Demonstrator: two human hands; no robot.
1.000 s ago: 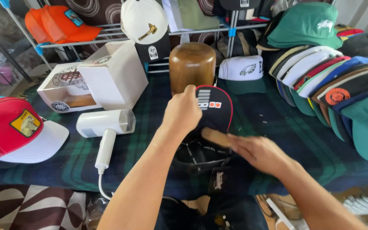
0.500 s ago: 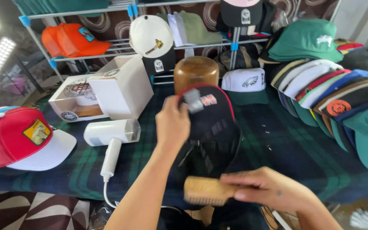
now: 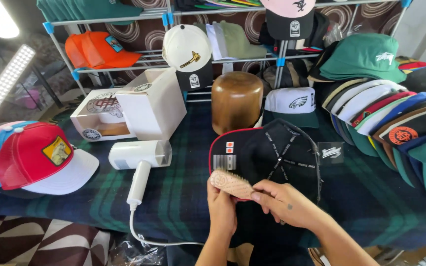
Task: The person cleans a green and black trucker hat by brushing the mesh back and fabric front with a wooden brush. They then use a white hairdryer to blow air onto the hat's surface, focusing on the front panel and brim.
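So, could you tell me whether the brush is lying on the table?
No, the right hand holds the brush against the black cap.

The cap (image 3: 267,157) in the hands is black, with a red edge on its brim and white-printed black tape crossing inside. The brush (image 3: 231,184) is pale tan wood. The counter (image 3: 183,192) wears a dark green and navy plaid cloth. The hat block (image 3: 236,101) is glossy brown wood. The steamer (image 3: 139,160) and the box (image 3: 149,103) are white. At the left sits a red cap (image 3: 35,157) with a white brim and yellow patch. On the shelf lies an orange cap (image 3: 99,49).
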